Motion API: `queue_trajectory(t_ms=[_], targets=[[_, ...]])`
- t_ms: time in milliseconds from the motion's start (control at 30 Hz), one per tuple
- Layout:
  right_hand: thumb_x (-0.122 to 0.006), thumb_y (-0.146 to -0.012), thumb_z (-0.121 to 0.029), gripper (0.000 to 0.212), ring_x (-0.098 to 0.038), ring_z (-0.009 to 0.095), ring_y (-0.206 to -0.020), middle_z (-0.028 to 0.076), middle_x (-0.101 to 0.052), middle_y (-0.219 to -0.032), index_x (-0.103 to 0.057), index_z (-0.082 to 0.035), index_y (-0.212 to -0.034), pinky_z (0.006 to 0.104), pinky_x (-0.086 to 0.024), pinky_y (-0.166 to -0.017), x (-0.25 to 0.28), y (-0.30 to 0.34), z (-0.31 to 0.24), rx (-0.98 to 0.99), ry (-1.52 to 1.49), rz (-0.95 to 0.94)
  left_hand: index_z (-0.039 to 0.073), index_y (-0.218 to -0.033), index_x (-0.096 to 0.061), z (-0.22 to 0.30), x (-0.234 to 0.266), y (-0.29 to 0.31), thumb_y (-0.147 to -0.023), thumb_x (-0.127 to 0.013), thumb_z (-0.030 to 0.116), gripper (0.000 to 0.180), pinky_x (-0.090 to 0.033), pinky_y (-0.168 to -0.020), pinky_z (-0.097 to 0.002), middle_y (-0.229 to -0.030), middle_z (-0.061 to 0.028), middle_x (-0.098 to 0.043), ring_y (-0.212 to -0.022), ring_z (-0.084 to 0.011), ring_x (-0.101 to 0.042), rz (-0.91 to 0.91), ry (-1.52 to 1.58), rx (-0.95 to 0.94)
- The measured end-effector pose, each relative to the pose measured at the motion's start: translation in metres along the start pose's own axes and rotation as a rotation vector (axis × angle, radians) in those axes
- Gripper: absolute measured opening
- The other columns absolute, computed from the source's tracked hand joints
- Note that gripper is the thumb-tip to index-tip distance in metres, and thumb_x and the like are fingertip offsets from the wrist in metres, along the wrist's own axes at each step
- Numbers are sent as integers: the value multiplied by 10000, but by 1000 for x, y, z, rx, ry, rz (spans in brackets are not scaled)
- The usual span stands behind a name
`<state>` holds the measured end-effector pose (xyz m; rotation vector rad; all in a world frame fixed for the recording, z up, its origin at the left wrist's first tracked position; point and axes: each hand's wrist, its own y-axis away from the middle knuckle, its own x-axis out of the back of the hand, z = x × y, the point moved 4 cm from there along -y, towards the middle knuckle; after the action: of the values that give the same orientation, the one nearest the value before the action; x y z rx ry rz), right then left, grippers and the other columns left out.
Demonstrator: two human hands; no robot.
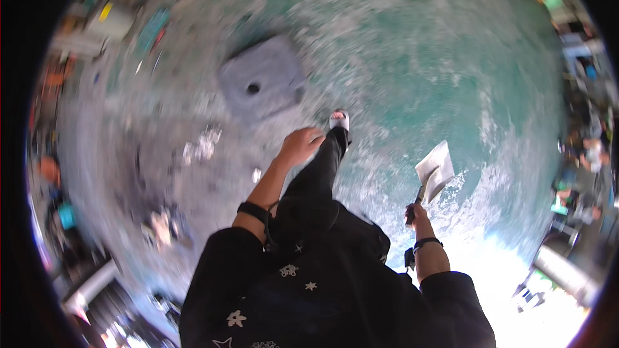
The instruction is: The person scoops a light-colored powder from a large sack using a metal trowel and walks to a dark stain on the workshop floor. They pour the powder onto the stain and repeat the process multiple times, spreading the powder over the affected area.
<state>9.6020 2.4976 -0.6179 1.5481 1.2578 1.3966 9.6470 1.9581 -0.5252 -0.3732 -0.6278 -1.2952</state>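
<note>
My right hand [416,212] is closed round the dark handle of a trowel-like tool [436,166] with a wide, pale, squarish metal blade. It is held out to my right, over the floor, with the blade pointing forward. My left hand [302,146] hangs in front of me beside my dark trouser leg, back of the hand up. Its fingers are loosely bent, and nothing shows in them. Both wrists wear black bands. One foot [339,120] in a light, open-toed shoe is stretched forward.
A grey, squarish slab or block [264,80] with a dark round hole lies ahead to the left. The worn green floor [412,58] is smeared by motion. Shiny scraps [203,145] lie at left. Blurred clutter lines both sides, and strong light falls at the lower right.
</note>
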Motion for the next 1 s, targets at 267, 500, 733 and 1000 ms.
queue_trajectory(t_ms=[267, 500, 733, 1000], targets=[[-632, -776, -298, 232, -663, 249, -718, 88, -692, -803, -693, -95, -870, 425, -512, -711, 10, -45, -141, 105, 737, 152, 112, -1163, -543, -139, -59, -243, -912, -473, 374, 370, -448, -479, -384, -803, -87, -570, -589, -233, -530, 32, 471, 1436], [-603, -816, -352, 236, -660, 222, -767, 47, -683, -846, -687, -169, -938, 404, -513, -627, -27, -35, -327, 194, 1189, -131, 45, -1091, -565, -84, -46, -509, -882, -495, 311, 346, -485, -505, -360, -865, -109, -616, -657, -207, -610, -67, 565, 1070], [-561, -830, -284, 214, -659, 247, -823, 85, -678, -847, -688, -157, -945, 403, -510, -654, -95, -124, -674, 602, 1485, -92, -10, -1120, -554, -77, -27, -747, -877, -536, 282, 380, -510, -531, -372, -850, -108, -635, -666, -216, -631, 88, 593, 1091], [-450, -874, -146, 205, -524, 243, -492, 96, -533, -589, -581, -78, -730, 420, -435, -450, -219, -244, -1087, 111, 242, -162, 72, -1161, -518, -38, 30, -981, -882, -548, 330, 381, -517, -705, -464, -1050, -148, -614, -877, -274, -618, 351, 727, 983]])
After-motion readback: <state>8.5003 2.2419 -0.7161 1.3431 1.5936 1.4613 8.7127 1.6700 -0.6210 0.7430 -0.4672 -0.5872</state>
